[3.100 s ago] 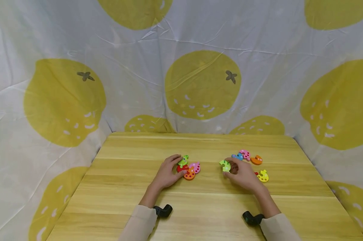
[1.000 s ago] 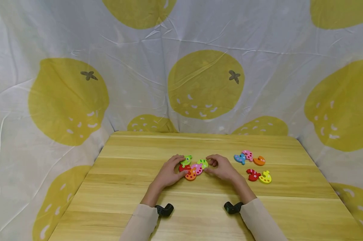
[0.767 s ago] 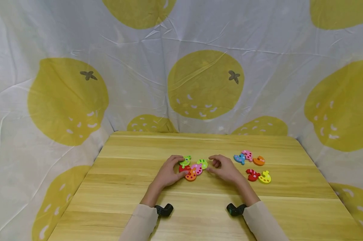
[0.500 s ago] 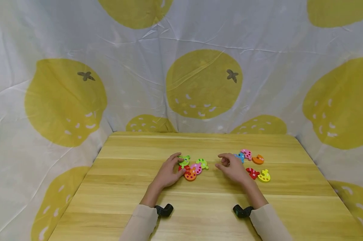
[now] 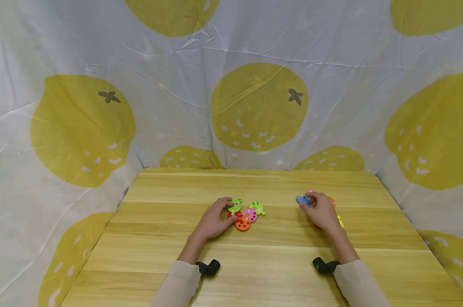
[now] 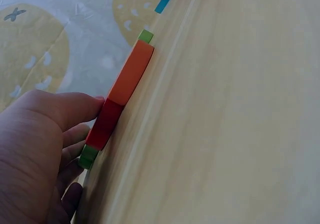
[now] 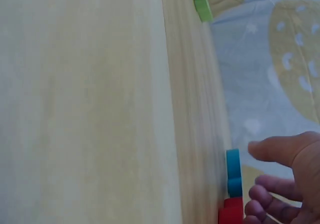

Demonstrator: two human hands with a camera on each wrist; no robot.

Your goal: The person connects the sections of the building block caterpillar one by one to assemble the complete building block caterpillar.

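A row of joined flat puzzle pieces (image 5: 246,215) lies mid-table: green head, red, orange, pink, light green (image 5: 257,208). My left hand (image 5: 232,209) holds its left end, thumb on the red piece (image 6: 106,124) and fingers by the green one (image 6: 88,156); the orange piece (image 6: 131,74) follows. My right hand (image 5: 306,202) hovers over the loose pieces at the right. Its thumb and loosely curled fingers (image 7: 265,194) sit just beside the blue piece (image 7: 233,171), with a small gap. A red piece (image 7: 231,215) lies under the hand.
The wooden table (image 5: 254,264) is ringed by a white cloth with yellow fruit prints (image 5: 258,106). Loose pink (image 5: 311,192), orange (image 5: 332,199) and yellow (image 5: 340,221) pieces lie around my right hand. Black wrist cameras (image 5: 209,267) sit near both sleeves.
My right hand set the light green piece onto the row's right end, let go, and moved right to the loose pieces by the blue one. My left hand stayed put.
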